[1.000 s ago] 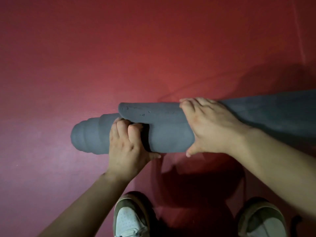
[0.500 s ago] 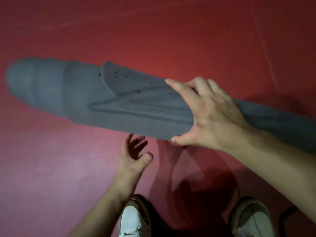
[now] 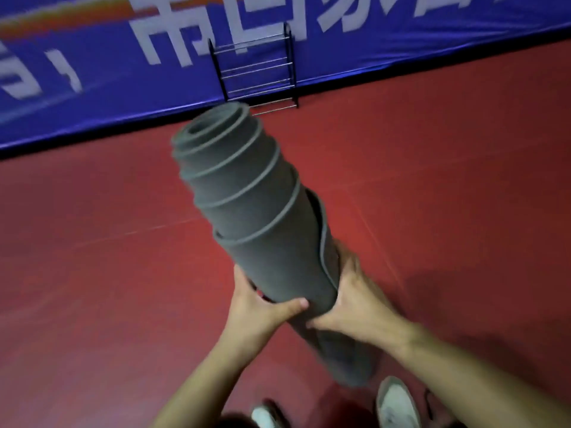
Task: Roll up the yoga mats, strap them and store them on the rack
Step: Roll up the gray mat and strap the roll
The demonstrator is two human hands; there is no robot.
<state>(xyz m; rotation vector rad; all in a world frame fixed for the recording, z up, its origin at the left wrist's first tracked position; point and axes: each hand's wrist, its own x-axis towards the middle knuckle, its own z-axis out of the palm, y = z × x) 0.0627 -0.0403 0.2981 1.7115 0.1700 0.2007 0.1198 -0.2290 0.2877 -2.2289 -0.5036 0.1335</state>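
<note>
A grey rolled yoga mat (image 3: 256, 217) stands tilted off the red floor, its far end telescoped out in several stepped layers. My left hand (image 3: 262, 307) grips the roll from the left, thumb across its front. My right hand (image 3: 355, 307) grips it from the right, fingers wrapped behind the loose outer edge. No strap shows on the roll. A black wire rack (image 3: 256, 72) with several metal rungs stands against the far wall, beyond the mat's top end.
A blue banner (image 3: 92, 72) with white characters covers the wall behind the rack. Red floor (image 3: 432, 196) spreads on all sides. My white shoes (image 3: 395, 403) are at the bottom edge, below the mat's lower end.
The mat went from lying across the floor to being lifted and turned end-up. My left hand, which had let go, grips it again. My view swung up to the wall and rack.
</note>
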